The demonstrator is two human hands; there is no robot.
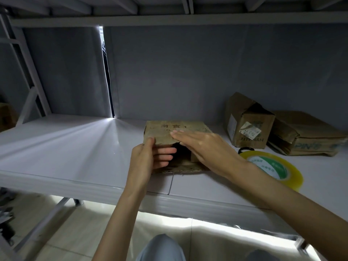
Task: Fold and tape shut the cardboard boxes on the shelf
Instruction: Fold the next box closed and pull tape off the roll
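A person works on a worn cardboard box (175,132) lying on its side near the front middle of a pale shelf (75,147), its open end facing the camera. The left hand (148,159) grips the box's left flap, thumb on the outside, fingers curled into the dark opening. The right hand (203,147) lies flat, fingers straight, pressing down on the top flap. A roll of clear tape (273,166) rests on the shelf just right of the box, partly behind the right wrist. Two more boxes (248,125) sit farther right against the back wall.
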